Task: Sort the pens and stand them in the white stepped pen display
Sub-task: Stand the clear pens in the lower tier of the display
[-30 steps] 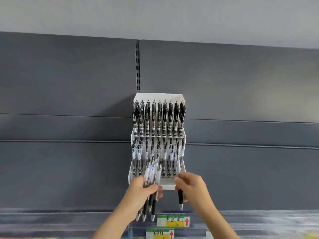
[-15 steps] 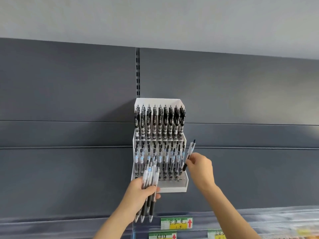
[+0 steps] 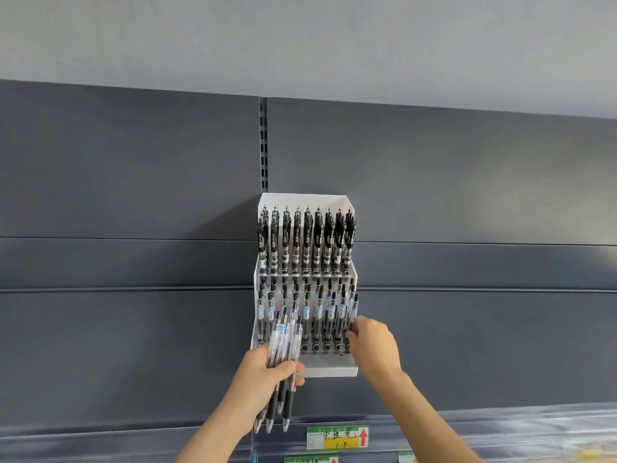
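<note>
While upright at display (image 3: 334, 370), pen (image 3: 355, 307) between right fingers (image 3: 358, 327)

Grey shelving panel (image 3: 133, 329) carries the white stepped pen display (image 3: 334, 370).

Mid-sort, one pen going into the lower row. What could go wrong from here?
1. The right hand pinches a pen at the far right end of the lower row of the white display; it could miss its hole or knock the neighbouring pens askew.
2. The left hand grips a bundle of pens, tips down; one might slip out and fall.
3. That bundle hides the lower left slots.
</note>
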A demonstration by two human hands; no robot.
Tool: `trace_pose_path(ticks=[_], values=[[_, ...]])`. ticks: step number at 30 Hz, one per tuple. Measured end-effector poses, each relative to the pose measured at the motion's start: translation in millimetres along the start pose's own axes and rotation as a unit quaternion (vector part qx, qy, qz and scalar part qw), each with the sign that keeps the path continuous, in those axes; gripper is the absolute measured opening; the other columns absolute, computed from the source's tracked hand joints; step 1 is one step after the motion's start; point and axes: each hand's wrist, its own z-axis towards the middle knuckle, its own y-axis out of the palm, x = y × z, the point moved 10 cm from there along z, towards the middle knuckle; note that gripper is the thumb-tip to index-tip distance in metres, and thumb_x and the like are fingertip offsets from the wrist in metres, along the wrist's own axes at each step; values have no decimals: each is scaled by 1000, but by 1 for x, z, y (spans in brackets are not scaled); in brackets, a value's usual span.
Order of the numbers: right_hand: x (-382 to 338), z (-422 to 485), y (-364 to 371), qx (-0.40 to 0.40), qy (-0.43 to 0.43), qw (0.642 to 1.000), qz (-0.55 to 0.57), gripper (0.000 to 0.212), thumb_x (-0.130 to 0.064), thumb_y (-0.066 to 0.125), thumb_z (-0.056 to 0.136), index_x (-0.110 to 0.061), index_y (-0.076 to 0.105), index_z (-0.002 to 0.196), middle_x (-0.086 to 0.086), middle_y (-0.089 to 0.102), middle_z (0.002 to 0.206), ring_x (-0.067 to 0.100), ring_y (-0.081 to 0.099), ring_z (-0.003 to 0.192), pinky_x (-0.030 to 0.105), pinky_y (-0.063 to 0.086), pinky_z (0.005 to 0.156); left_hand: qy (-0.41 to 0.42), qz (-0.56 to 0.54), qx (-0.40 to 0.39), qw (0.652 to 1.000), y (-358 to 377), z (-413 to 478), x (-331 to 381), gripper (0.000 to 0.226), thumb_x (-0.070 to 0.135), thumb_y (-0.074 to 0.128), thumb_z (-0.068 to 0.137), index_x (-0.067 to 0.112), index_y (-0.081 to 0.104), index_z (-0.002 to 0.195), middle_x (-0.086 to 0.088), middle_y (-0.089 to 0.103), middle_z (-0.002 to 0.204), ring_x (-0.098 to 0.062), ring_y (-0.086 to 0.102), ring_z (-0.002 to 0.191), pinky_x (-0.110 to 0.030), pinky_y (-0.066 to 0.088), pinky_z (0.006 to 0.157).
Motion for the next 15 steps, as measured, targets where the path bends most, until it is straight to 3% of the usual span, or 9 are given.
trace_pose_path(ticks=[6,10,13,15], values=[[-3,1,0,-5,-3,1000,-15,15,-14,44,96,-10,47,81,8,60,89,20,48,71,25,37,61,2,-9,9,1000,-7,-1,-1,12,-2,53,90,6,60,95,-6,73,81,-18,72,71,-28,55,67],[0,0,1,-8,5,1000,11,15,-18,49,94,-8,54,84,9,64,91,20,55,72,26,44,62,3,-23,8,1000,-11,-4,-2,13,-3,53,90,5,60,96,-7,73,81,-19,72,72,-29,55,68],[4,-12,-14,50,10,997,64,22,-20,55,92,-14,46,74,0,54,73,13,49,62,21,38,53,6,-48,11,999,-19,-6,0,13,-3,53,89,4,60,98,-8,73,80,-19,71,70,-29,55,67],[-8,-28,-28,104,-10,987,123,14,-19,57,91,-13,53,79,-2,54,72,12,49,64,20,36,54,6,-74,12,997,-25,-8,1,14,-5,53,89,4,61,98,-9,73,79,-19,71,67,-28,55,64]])
